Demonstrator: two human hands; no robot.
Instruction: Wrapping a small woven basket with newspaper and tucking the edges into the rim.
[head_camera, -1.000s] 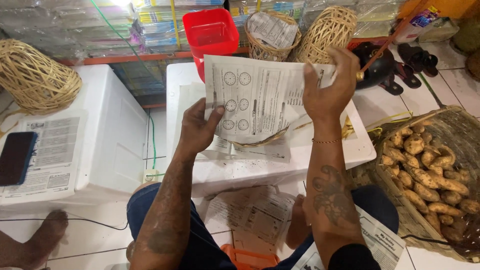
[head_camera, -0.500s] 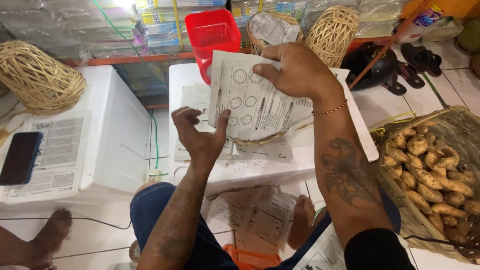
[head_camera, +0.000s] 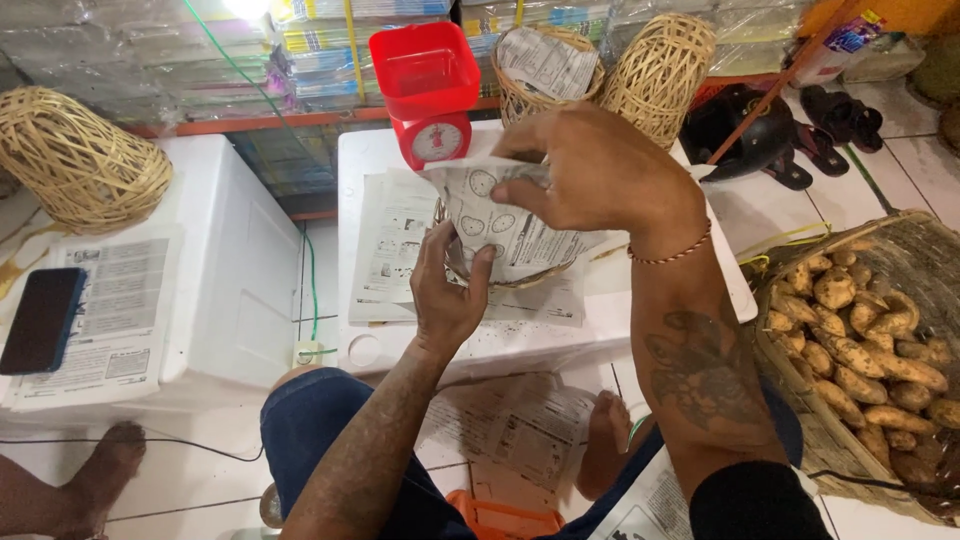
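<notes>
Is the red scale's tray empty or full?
Empty. The red tray on the scale shows only its bare red inside, nothing in it.

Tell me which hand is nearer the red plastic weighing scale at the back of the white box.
Right. The right hand presses printed paper down just beside the red plastic weighing scale. The left hand sits lower, nearer the person, at the paper's front edge.

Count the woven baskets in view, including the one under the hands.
5: one on the left white box, two behind the red scale, one large with tubers at right, one mostly hidden under the paper between both hands. More may be hidden.
</notes>
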